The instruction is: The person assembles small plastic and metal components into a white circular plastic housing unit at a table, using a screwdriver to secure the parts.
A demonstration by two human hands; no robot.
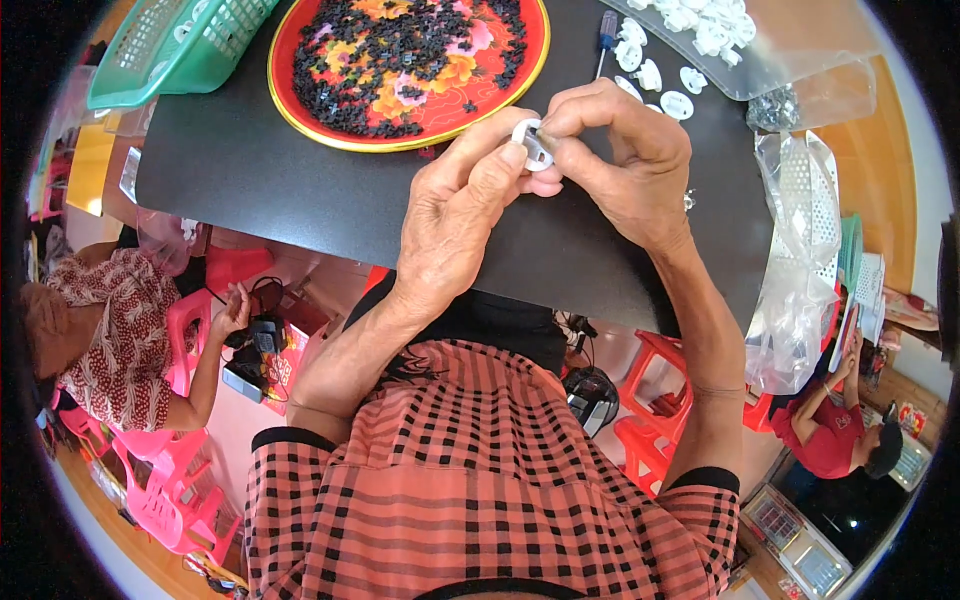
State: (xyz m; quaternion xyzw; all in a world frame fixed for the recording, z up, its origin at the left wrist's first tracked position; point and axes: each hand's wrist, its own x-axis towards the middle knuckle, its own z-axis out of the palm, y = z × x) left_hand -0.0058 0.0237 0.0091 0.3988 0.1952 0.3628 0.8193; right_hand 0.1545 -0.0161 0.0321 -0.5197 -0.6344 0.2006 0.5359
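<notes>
Above the dark tabletop, my left hand grips a small round white plastic part between thumb and fingers. My right hand meets it from the other side, its thumb and forefinger pinched together at the part's upper edge. Whatever those right fingertips hold is too small and too covered to make out. Beyond my hands lies a red flowered tray with a yellow rim, strewn with many small black pieces. Several loose white round parts lie just past my right hand.
A screwdriver lies beyond my right hand. More white parts fill a clear container at the far right, near plastic bags. A green basket stands far left. One person sits at left, another at right.
</notes>
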